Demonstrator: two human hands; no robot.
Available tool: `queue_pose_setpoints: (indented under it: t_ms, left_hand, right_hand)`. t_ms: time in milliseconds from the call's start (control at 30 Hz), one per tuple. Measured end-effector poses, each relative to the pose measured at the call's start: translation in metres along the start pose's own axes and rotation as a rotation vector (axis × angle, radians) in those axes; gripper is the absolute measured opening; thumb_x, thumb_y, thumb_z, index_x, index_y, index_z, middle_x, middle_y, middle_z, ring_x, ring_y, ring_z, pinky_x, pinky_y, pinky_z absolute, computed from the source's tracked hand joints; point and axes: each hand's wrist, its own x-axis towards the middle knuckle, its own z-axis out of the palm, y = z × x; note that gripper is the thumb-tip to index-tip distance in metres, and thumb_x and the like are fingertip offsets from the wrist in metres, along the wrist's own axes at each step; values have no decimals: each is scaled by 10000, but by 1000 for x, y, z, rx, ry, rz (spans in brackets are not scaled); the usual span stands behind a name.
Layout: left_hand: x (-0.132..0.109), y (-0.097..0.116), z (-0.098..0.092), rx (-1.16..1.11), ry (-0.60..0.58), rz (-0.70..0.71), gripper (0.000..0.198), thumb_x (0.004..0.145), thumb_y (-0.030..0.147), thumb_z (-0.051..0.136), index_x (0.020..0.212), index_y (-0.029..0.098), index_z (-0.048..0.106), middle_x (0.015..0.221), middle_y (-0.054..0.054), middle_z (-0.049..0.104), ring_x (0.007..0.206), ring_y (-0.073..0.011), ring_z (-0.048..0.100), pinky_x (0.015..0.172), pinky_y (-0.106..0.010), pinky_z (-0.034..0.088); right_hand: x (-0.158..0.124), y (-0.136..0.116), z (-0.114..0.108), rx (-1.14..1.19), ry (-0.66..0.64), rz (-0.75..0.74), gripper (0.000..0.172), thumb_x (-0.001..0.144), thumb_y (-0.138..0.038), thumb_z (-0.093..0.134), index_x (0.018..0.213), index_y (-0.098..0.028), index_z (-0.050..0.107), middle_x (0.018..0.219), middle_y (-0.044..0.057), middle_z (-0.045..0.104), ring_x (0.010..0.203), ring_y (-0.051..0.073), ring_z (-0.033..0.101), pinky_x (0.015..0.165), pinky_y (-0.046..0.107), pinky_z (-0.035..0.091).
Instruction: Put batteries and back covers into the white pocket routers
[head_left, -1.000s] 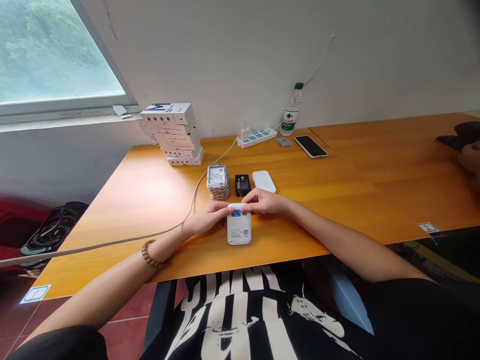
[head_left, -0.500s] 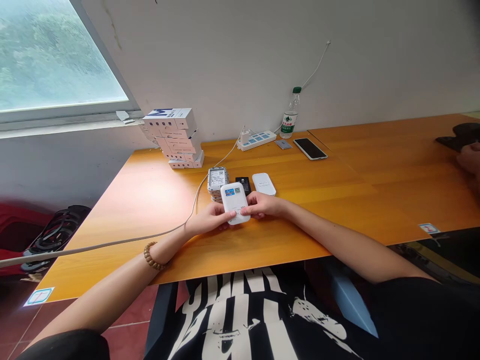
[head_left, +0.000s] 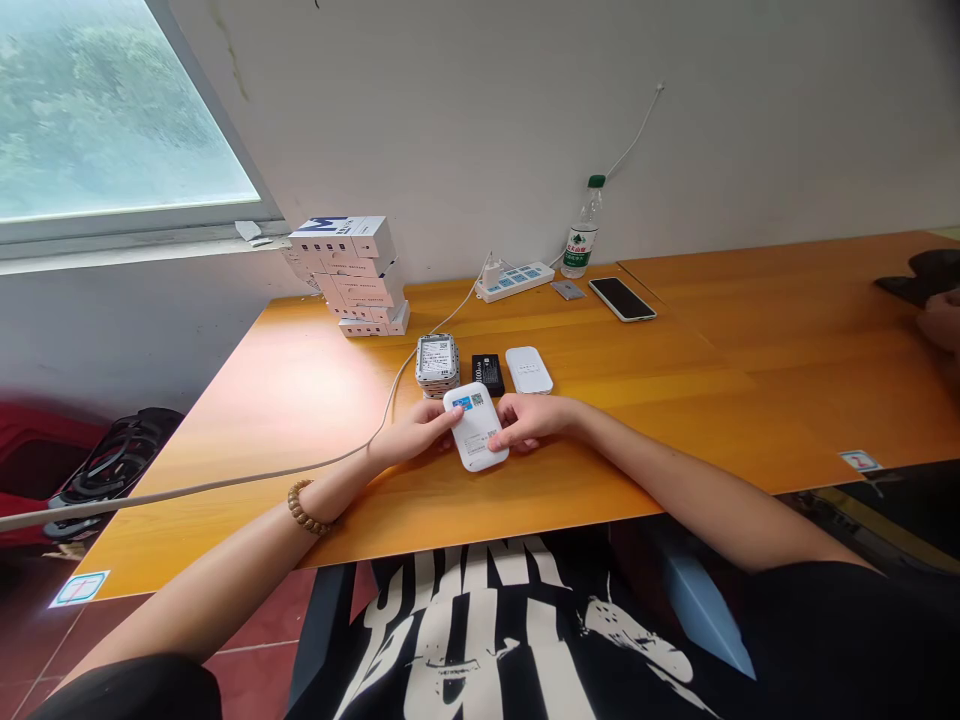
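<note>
Between both hands is a white rounded handheld device [head_left: 472,435] with a blue label and a QR code on its face, tilted slightly. My left hand [head_left: 421,428] grips its left edge, thumb on the upper left of the face. At its lower right edge, my right hand [head_left: 534,420] grips it with the thumb on the face. Just beyond lie a stack of grey-framed device bodies [head_left: 437,362], a black battery [head_left: 487,374] and a pile of white rounded covers [head_left: 529,370].
White boxes [head_left: 358,275] are stacked at the back left. A power strip [head_left: 516,281], a water bottle [head_left: 580,240] and a phone [head_left: 622,299] stand or lie along the back. A cable [head_left: 247,482] crosses the left side. Another person's hand [head_left: 941,320] shows at far right.
The white device has moved down towards me and rotated a little, its bottom now swung to the right. My left thumb has shifted from its lower edge to its upper left.
</note>
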Motion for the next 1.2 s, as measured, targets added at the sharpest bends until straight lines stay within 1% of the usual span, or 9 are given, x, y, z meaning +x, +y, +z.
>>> queue_pose_setpoints:
  t_ms: [100,167,333,500,700,900,1000,1100,1200]
  left_hand:
    - [2,0,-3,-35,56,8,557,869,711,706,853,170,578,676,20,578,571,-109,532,519,-229,428]
    - [3,0,-4,-78,62,-4,542,825,669,781,883,190,533,684,39,576,562,-107,547,504,-222,431]
    - [3,-1,0,-110,3,-87,538,807,617,827,900,202,498,683,51,600,525,-93,548,478,-214,426]
    - [3,-2,2,-42,45,-96,509,819,596,819,988,190,563,722,38,636,571,-109,576,513,-228,454]
    - [5,-7,-1,112,117,-42,518,795,600,807,1036,172,640,908,-51,723,793,-190,676,661,-290,527]
    - [4,-4,-1,477,198,1,467,854,582,734,1057,161,717,664,30,569,597,-137,502,543,-262,348]
    - [2,-2,2,544,214,62,372,904,500,690,1092,181,726,663,35,574,590,-131,486,568,-265,366]
    - [-1,0,4,551,165,99,334,933,463,673,1113,187,723,700,23,605,614,-138,525,600,-270,425]
    - [-5,3,5,638,102,192,442,893,542,745,1157,188,729,868,-31,629,749,-179,598,707,-315,531]
  right_hand:
    - [-1,-2,3,-53,-67,44,564,798,-625,818,593,-159,577,438,-43,524,422,67,422,465,229,308]
    - [-1,-3,3,-85,-41,75,586,817,-667,781,602,-161,577,458,-33,544,433,75,448,472,234,316]
    - [-7,-10,-4,-245,220,84,531,817,-681,750,755,-168,625,554,-42,569,460,91,463,491,251,348]
    - [-14,-20,-9,-506,432,10,483,782,-630,765,694,-179,617,623,-19,560,589,124,472,542,268,326]
    - [-13,-20,-4,-583,421,10,373,842,-548,703,815,-176,688,705,11,627,649,156,529,603,288,372]
    - [-9,-12,-5,-586,460,-46,298,839,-471,732,776,-190,656,697,2,617,647,153,527,591,281,377]
    - [-8,-10,-5,-627,492,-144,308,855,-438,731,712,-200,599,661,-11,590,617,143,508,581,280,367]
    - [-8,-10,-8,-732,694,-305,322,932,-415,663,700,-208,578,625,-17,559,583,141,481,584,291,365]
    - [-9,-8,-16,-854,945,-436,212,972,-343,622,812,-206,642,754,24,623,679,175,568,677,315,455]
